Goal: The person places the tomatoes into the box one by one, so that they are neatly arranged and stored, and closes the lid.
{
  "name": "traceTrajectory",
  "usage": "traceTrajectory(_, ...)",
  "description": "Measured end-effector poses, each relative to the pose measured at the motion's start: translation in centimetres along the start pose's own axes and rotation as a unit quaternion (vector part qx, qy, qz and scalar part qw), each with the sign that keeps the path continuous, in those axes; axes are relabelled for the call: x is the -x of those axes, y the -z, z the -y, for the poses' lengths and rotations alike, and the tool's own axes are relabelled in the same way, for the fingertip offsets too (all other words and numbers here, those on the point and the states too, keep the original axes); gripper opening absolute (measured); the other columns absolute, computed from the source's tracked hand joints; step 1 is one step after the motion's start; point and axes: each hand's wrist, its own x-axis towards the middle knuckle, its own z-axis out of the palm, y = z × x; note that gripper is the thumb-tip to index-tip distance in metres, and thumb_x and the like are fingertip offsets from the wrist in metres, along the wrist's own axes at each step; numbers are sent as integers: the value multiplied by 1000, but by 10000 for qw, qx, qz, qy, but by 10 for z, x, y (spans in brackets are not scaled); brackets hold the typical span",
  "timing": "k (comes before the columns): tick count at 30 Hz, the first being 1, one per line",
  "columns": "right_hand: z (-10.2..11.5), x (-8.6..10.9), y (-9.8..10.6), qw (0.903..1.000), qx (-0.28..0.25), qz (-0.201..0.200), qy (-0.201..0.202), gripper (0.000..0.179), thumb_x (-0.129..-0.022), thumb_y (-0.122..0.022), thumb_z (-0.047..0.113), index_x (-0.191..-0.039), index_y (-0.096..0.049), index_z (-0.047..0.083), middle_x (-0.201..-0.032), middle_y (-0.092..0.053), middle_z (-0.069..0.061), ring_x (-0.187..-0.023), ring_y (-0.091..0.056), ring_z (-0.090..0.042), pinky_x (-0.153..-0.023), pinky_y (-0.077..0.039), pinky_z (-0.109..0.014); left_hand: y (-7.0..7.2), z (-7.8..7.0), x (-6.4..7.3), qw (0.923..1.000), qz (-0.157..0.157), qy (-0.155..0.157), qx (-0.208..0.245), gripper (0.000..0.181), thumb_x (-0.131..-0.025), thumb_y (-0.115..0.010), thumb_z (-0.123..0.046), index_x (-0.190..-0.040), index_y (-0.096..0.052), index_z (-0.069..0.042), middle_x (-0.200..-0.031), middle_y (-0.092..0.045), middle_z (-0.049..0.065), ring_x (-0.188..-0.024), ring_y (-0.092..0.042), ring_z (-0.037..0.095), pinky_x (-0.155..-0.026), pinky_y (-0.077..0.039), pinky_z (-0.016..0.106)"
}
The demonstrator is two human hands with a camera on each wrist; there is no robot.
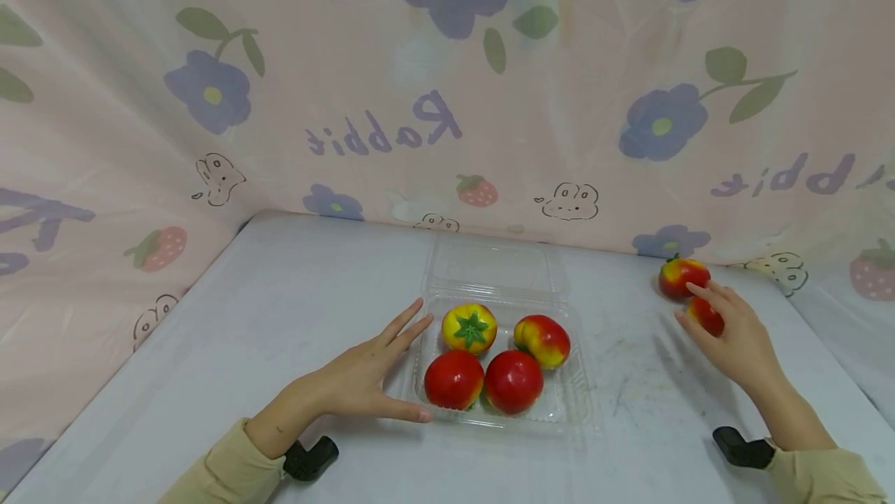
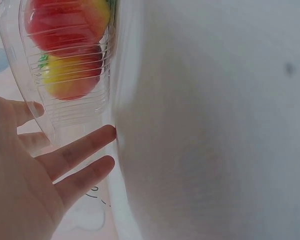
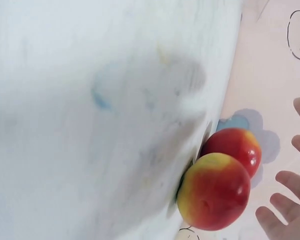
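Observation:
An open clear plastic box [image 1: 575,403] lies at the middle of the table, holding several red-and-yellow tomatoes; one tomato [image 1: 469,328] shows a green star-shaped top. My left hand [image 1: 360,372] spreads its straight fingers along the box's left side, around the near corner. In the left wrist view the box wall [image 2: 72,112] is close to the fingers; whether they touch it I cannot tell. My right hand [image 1: 741,337] hovers over two loose tomatoes at the right: a far tomato [image 1: 684,279] and a nearer tomato [image 1: 705,316], partly hidden. In the right wrist view the fingers [image 3: 292,187] are apart from the tomatoes.
The box's lid [image 1: 492,267] is folded back flat towards the far edge. A printed curtain [image 1: 377,61] hangs behind the white table [image 1: 315,271]. Black straps with camera mounts [image 1: 311,459] sit at both wrists.

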Motion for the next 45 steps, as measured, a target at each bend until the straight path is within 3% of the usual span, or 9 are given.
traceTrajectory(7,-7,-2,3,9999,61,69,-81,58,-95,-58,26,-138,-40,-8,-142,-28,-41,-130,-21,-60,-91,-26,-79,-1,2,-1,10000,22,-28,-2,110,-71,-69,-68,-155,-10,-30,-163,7,-5,-139,-36,33,-97,-43,61)
traceTrajectory(15,-17,-7,4,9992,217,127,-322,59,-95,-59,26,-139,-39,-8,-140,-28,-42,-126,-24,-62,-86,-32,-78,-1,1,-1,10000,25,-26,45,109,-71,-69,-68,-155,-10,-30,-162,7,-6,-139,-36,34,-98,-42,63)
traceTrajectory(36,-42,-13,3,9918,325,670,-1040,69,-96,-54,40,-141,-33,-9,-134,-25,-47,-117,-26,-63,-85,-34,-77,-1,1,-1,10000,28,-1,-62,109,-71,-69,-69,-155,-11,-29,-162,7,-7,-138,-38,33,-97,-44,61)
traceTrajectory(45,-43,-14,5,9884,143,900,-1218,68,-97,-54,36,-144,-30,-6,-138,-19,-47,-121,-21,-65,-86,-33,-78,-1,2,-2,10000,27,51,-64,110,-70,-68,-70,-155,-11,-30,-162,8,-8,-138,-38,32,-96,-45,60)
